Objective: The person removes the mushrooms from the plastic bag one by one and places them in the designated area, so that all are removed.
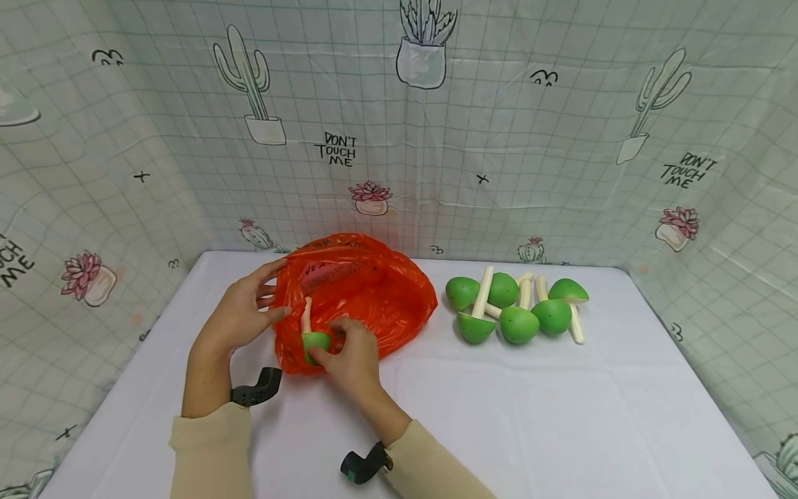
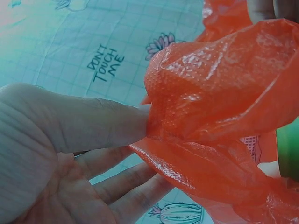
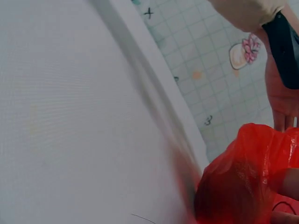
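Note:
A red plastic bag (image 1: 386,298) lies on the white table with its mouth facing the front left. At its left rim, my left hand (image 1: 246,308) pinches the plastic; the left wrist view has the thumb (image 2: 107,123) in front and the other fingers spread behind. A toy mushroom with a green cap (image 1: 316,341) and pale stem is at the bag's mouth, stem pointing away. My right hand (image 1: 355,353) holds its cap between thumb and fingers. The right wrist view shows the bag (image 3: 261,163) at its lower right, covering part of the hand.
Several more green-capped mushrooms (image 1: 519,324) lie in a cluster right of the bag, some stems crossing. Behind the white table (image 1: 486,430) hangs a grid-patterned cloth (image 1: 499,138) with cactus drawings, also along both sides. Each wrist wears a black camera mount (image 1: 258,389).

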`<state>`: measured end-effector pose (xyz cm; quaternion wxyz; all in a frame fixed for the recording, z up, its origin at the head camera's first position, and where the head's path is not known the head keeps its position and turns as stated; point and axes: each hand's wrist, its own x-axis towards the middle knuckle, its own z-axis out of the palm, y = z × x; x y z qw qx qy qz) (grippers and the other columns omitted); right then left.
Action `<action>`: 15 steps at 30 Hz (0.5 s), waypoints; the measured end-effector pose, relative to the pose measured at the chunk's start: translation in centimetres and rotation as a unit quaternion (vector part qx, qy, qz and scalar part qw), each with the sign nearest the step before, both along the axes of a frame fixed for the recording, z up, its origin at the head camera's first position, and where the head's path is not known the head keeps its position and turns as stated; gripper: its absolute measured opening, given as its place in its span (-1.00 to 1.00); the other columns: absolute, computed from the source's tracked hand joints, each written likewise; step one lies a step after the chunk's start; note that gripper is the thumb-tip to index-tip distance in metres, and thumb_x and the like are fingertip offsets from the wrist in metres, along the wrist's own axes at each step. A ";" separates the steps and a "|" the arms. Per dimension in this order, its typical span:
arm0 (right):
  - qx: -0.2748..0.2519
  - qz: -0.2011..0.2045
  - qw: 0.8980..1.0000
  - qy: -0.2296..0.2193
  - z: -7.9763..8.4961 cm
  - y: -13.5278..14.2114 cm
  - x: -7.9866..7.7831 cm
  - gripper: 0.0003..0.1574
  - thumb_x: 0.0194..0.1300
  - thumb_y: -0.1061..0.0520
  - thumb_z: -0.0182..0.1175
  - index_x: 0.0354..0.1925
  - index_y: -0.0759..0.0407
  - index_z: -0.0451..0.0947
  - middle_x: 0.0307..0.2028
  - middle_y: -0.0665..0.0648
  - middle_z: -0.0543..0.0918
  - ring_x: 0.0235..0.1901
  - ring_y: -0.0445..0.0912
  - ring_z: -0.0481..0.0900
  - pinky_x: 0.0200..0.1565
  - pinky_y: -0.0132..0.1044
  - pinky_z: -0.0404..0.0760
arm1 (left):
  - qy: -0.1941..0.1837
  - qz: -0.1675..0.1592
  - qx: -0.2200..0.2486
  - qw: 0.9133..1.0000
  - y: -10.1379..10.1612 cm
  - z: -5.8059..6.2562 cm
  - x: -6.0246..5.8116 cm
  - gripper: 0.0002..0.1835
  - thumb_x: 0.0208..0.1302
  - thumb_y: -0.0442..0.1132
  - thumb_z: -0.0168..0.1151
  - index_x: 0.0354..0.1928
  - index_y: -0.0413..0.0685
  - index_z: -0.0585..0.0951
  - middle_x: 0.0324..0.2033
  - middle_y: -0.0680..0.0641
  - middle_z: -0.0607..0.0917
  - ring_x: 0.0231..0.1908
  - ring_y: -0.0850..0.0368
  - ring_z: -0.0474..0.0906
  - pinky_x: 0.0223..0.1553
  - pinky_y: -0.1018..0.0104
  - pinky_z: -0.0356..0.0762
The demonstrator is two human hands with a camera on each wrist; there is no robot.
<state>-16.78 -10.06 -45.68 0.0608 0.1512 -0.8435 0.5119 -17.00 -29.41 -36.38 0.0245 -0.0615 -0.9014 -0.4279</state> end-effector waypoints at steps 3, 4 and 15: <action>0.003 0.000 1.000 0.001 -0.2 -0.1 0.2 -0.44 0.12 0.08 0.63 0.02 0.31 0.71 -0.13 0.18 0.74 -0.20 -0.01 0.63 -0.18 -0.40 0.66 | 0.002 -0.001 0.000 1.000 0.0 -0.1 0.0 -0.13 0.32 -0.51 0.36 0.62 -0.25 0.19 0.48 -0.38 0.37 0.29 -0.44 0.49 0.31 -0.29 0.48; 0.004 0.001 1.000 -0.002 -0.3 -0.1 0.2 -0.44 0.12 0.08 0.63 0.03 0.31 0.71 -0.14 0.17 0.74 -0.20 -0.01 0.62 -0.19 -0.42 0.65 | 0.002 0.000 0.001 1.000 0.1 -0.1 0.0 -0.13 0.32 -0.51 0.36 0.62 -0.25 0.19 0.48 -0.38 0.37 0.29 -0.44 0.49 0.31 -0.29 0.48; 0.000 0.033 0.999 -0.016 -0.8 -0.2 0.3 -0.43 0.13 0.15 0.62 0.06 0.32 0.68 -0.13 0.15 0.73 -0.17 -0.01 0.63 -0.16 -0.44 0.67 | -0.007 0.006 0.003 1.000 0.3 -0.2 -0.1 -0.12 0.33 -0.48 0.37 0.63 -0.21 0.19 0.49 -0.37 0.37 0.30 -0.44 0.48 0.29 -0.28 0.50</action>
